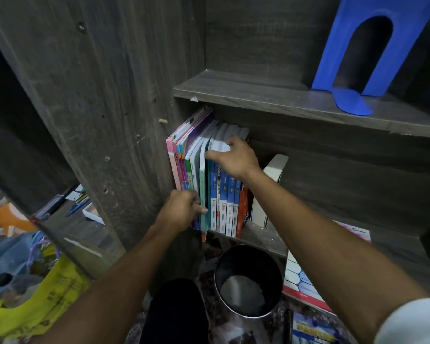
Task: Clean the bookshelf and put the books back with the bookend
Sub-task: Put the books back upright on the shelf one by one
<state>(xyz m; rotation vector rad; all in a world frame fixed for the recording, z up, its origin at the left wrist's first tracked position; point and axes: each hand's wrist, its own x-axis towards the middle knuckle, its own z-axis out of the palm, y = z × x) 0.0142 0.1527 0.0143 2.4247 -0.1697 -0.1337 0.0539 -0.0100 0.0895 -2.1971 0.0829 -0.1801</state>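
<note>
One teal book (203,189) in left hand (181,211), right hand (235,157) atop, bookend (330,53) above

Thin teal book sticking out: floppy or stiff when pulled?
Probably floppy: the thin teal softcover book looks slim, without a hard spine. Likely light, as the left hand grips its lower end. The packed blue-spined books may drag along; the right hand grips their tops.

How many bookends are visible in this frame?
2. A blue bookend stands on the upper shelf; a cream bookend stands on the lower shelf, right of the book row. Others may be hidden.
</note>
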